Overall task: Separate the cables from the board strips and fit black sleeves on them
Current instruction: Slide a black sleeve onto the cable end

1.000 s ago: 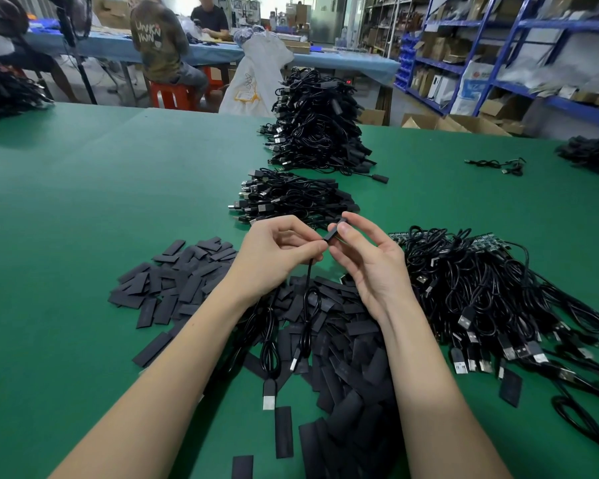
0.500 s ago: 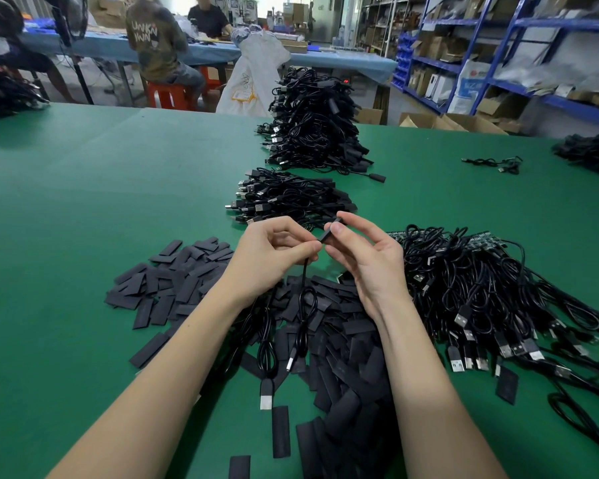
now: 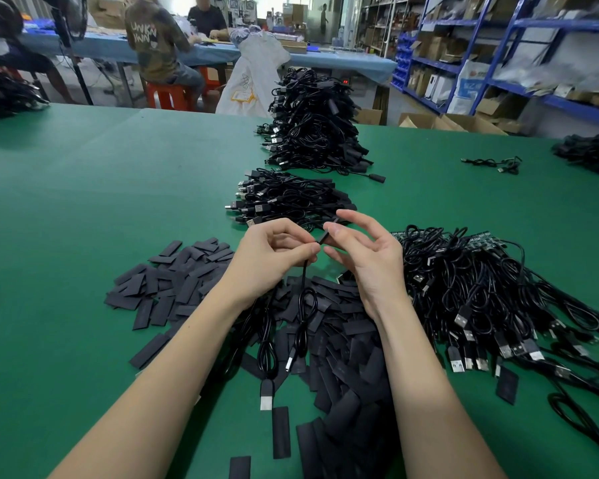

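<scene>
The green table (image 3: 83, 209) fills the room's near half. Along its middle, toward the far edge, rises a tall heap of finished cables (image 3: 312, 122), with a lower stack of cables (image 3: 287, 198) lying just in front of it. By the right edge sprawls a wide tangle of unsorted cables (image 3: 481, 292), green board strips (image 3: 481, 240) peeking out at its far side and silver USB plugs fanned toward the near edge. At the middle of the near edge spreads a loose pile of flat black sleeves (image 3: 187, 278), running under both forearms.

Over that pile, both hands are raised off the table, nearly touching each other. The left hand (image 3: 274, 257) is curled, thumb and forefinger pinching one cable (image 3: 304, 281) near its upper end; the cable hangs down from the pinch in a loop, and its plug dangles above the sleeves. The right hand (image 3: 363, 250) is half open, its outer fingers spread and relaxed, while thumb and forefinger nip a small black sleeve (image 3: 324, 238) right at the cable's tip. The sleeve sits tilted between the two sets of fingertips; how far it is on the cable I cannot tell.
</scene>
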`<move>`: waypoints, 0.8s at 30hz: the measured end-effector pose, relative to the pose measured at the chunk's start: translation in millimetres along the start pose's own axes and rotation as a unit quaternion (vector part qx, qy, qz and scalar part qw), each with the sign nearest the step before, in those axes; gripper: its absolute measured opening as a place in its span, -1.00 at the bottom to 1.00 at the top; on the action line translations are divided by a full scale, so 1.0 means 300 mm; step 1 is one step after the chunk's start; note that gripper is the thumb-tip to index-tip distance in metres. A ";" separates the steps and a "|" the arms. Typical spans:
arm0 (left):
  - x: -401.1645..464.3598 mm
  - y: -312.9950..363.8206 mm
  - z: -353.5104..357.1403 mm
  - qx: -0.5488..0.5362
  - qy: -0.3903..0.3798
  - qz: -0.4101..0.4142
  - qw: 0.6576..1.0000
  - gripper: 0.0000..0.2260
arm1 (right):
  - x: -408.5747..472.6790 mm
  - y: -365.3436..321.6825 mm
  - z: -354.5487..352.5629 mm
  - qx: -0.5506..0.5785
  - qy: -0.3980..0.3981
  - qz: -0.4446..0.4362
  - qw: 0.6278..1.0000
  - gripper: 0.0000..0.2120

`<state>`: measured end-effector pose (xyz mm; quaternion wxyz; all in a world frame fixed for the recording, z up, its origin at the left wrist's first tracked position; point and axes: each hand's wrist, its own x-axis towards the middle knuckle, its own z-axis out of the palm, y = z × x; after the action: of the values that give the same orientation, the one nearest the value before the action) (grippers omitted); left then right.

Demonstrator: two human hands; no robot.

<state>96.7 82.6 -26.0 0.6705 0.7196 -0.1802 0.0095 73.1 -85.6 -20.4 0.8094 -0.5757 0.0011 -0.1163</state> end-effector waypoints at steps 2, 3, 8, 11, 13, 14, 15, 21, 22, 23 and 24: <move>0.001 0.002 0.001 -0.001 0.002 -0.001 1.000 -0.93 | 0.001 0.003 0.001 -0.002 -0.001 -0.003 1.000 -0.75; 0.001 0.003 0.002 0.000 0.004 -0.002 1.000 -0.93 | 0.001 0.003 0.002 -0.001 0.000 -0.004 1.000 -0.74; -0.004 0.008 0.003 -0.009 0.006 -0.008 1.000 -0.93 | 0.001 0.006 0.003 0.002 -0.003 -0.014 1.000 -0.73; -0.005 0.008 0.006 -0.015 0.008 -0.012 1.000 -0.93 | -0.001 0.009 0.004 0.000 -0.009 -0.029 1.000 -0.76; -0.003 0.009 0.007 -0.015 0.009 -0.014 1.000 -0.93 | 0.000 0.011 0.006 -0.002 -0.009 -0.038 0.999 -0.77; -0.003 0.010 0.007 -0.014 0.008 -0.014 1.000 -0.93 | 0.000 0.011 0.006 -0.005 -0.010 -0.043 0.999 -0.78; -0.003 0.011 0.008 -0.014 0.008 -0.014 1.000 -0.93 | 0.000 0.012 0.006 -0.009 -0.011 -0.048 0.999 -0.79; -0.007 0.013 0.006 -0.013 0.007 -0.017 1.000 -0.93 | -0.001 0.013 0.004 -0.019 -0.011 -0.055 0.998 -0.81; -0.008 0.013 0.006 -0.012 0.006 -0.018 1.000 -0.93 | -0.001 0.013 0.003 -0.019 -0.010 -0.053 0.998 -0.81; -0.008 0.014 0.006 -0.010 0.006 -0.019 1.000 -0.93 | -0.001 0.013 0.003 -0.019 -0.008 -0.052 0.998 -0.81; -0.009 0.014 0.006 -0.008 0.006 -0.020 1.000 -0.93 | -0.001 0.013 0.004 -0.019 -0.006 -0.050 0.999 -0.82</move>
<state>92.6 81.3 -22.9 0.6777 0.7173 -0.1618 -0.0008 73.8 -83.3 -23.7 0.7913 -0.5910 -0.0306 -0.1533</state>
